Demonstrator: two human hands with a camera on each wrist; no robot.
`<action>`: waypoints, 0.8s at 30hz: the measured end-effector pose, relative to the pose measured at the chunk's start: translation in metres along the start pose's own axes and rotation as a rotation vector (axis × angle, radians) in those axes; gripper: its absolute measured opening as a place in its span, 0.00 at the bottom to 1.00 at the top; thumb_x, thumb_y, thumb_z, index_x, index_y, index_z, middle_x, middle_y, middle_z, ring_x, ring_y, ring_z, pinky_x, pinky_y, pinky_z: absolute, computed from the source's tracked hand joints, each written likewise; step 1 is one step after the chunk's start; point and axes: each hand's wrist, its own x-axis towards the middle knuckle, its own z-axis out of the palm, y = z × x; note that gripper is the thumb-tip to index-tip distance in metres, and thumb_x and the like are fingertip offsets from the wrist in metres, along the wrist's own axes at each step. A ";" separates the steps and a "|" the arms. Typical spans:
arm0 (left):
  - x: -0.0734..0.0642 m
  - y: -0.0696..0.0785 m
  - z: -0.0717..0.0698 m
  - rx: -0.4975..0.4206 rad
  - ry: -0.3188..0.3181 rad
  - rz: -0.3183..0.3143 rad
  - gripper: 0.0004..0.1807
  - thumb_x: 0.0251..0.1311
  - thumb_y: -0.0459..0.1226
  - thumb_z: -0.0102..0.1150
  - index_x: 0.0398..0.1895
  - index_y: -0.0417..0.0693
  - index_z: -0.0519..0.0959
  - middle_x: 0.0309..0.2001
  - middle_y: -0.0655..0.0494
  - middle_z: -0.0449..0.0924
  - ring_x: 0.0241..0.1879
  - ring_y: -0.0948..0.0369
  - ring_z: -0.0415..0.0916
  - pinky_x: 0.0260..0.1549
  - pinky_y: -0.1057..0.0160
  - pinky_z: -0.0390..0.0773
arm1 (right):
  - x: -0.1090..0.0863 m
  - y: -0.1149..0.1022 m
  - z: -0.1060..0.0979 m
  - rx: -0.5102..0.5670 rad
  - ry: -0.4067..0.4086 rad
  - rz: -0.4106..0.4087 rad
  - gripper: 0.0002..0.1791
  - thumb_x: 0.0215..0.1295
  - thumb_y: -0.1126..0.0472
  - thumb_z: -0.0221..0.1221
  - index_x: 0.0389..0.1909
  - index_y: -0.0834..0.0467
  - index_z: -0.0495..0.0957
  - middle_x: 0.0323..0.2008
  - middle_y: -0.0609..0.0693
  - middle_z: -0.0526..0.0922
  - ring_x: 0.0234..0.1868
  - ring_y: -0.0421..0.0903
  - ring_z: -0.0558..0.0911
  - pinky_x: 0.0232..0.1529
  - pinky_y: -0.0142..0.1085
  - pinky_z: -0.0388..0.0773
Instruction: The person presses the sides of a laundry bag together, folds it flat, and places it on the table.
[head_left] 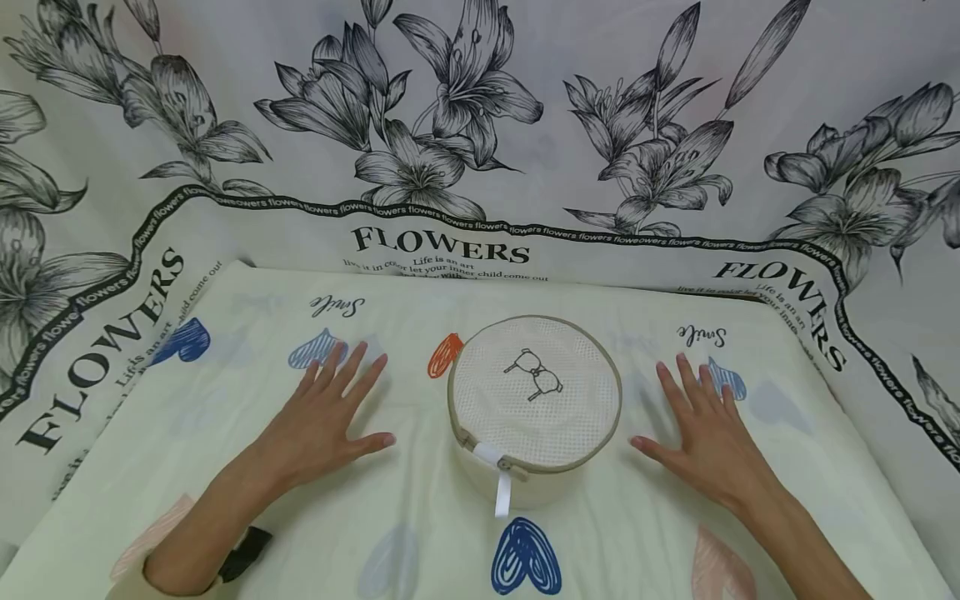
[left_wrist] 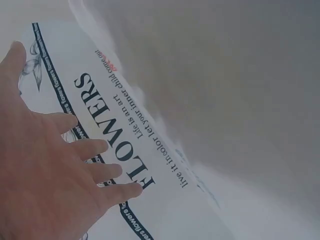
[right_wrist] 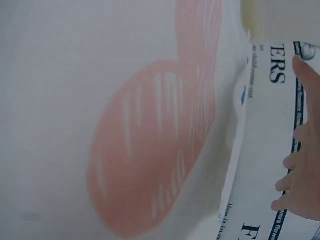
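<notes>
A round white mesh zip bag [head_left: 536, 392] with beige piping stands upright in the middle of the cream cloth, a small black line drawing on its top. Its zip pull and a white tab [head_left: 502, 493] face the near side. To the left of the bag, my left hand [head_left: 318, 425] is spread over the cloth, palm down with fingers straight. My right hand [head_left: 708, 450] lies likewise on the other side, thumb toward the bag. Both hands are apart from it and hold nothing. Each wrist view also catches part of its hand [left_wrist: 55, 170], fingers extended.
The cream cloth [head_left: 420, 533] carries printed hearts and "Smile" lettering over a raised flat surface. Behind and around it spreads a white sheet [head_left: 540, 183] with black lilies and "FLOWERS" text. A dark band [head_left: 246, 552] shows by the left wrist.
</notes>
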 end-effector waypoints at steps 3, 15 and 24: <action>0.001 0.001 -0.003 -0.008 -0.002 0.016 0.58 0.56 0.73 0.51 0.81 0.58 0.42 0.80 0.49 0.36 0.78 0.45 0.29 0.70 0.35 0.45 | -0.001 -0.003 -0.005 0.026 0.005 -0.017 0.58 0.61 0.33 0.61 0.80 0.52 0.40 0.80 0.55 0.35 0.78 0.61 0.34 0.74 0.58 0.31; 0.008 0.013 -0.033 -0.100 0.091 0.170 0.59 0.51 0.70 0.60 0.81 0.63 0.44 0.80 0.56 0.43 0.77 0.48 0.44 0.69 0.39 0.55 | 0.002 -0.026 -0.035 0.136 0.048 -0.121 0.59 0.57 0.40 0.68 0.80 0.47 0.41 0.80 0.49 0.42 0.79 0.53 0.40 0.77 0.42 0.35; 0.013 0.021 -0.039 -0.176 0.157 0.231 0.61 0.45 0.63 0.72 0.80 0.62 0.49 0.79 0.59 0.47 0.76 0.51 0.49 0.64 0.39 0.65 | 0.000 -0.042 -0.049 0.228 0.008 -0.073 0.62 0.53 0.42 0.72 0.80 0.40 0.40 0.78 0.48 0.50 0.77 0.53 0.51 0.63 0.65 0.61</action>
